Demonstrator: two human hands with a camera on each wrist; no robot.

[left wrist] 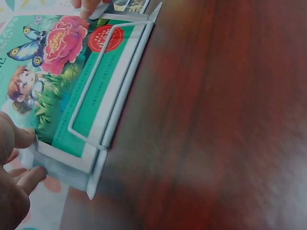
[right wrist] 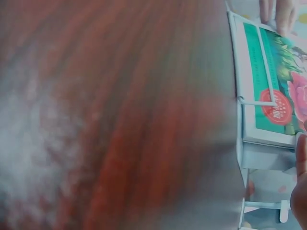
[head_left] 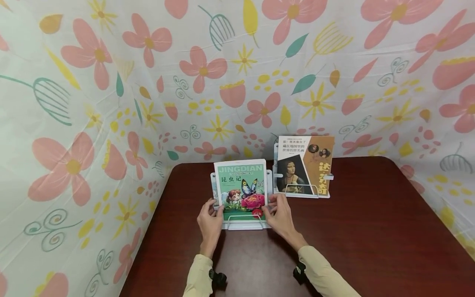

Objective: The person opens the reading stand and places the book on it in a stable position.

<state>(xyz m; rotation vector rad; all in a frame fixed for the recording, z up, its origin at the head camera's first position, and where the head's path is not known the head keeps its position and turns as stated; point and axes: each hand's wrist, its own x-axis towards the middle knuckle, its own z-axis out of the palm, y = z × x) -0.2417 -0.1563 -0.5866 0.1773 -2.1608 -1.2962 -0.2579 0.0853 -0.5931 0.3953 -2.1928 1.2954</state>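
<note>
A green children's book (head_left: 235, 181) with a butterfly and a pink flower on its cover leans on a white book stand (head_left: 214, 185). The stand's wire holder (head_left: 245, 216) crosses the lower front of the cover. At the left edge, my left hand (head_left: 209, 222) grips the stand's side, its thumb on the book's border and its fingers curled behind. My right hand (head_left: 281, 215) grips the opposite side, thumb at the cover's lower right edge; some of its fingers are hidden. In the right wrist view, that thumb (right wrist: 301, 155) lies by a white piece at the book's edge.
Behind and to the right, a second book (head_left: 315, 165) with a portrait cover stands on another white stand, held by side clips (head_left: 328, 177). Both stands are on a dark red-brown table (head_left: 371, 231). A flower-patterned cloth (head_left: 148, 103) hangs around its back and left.
</note>
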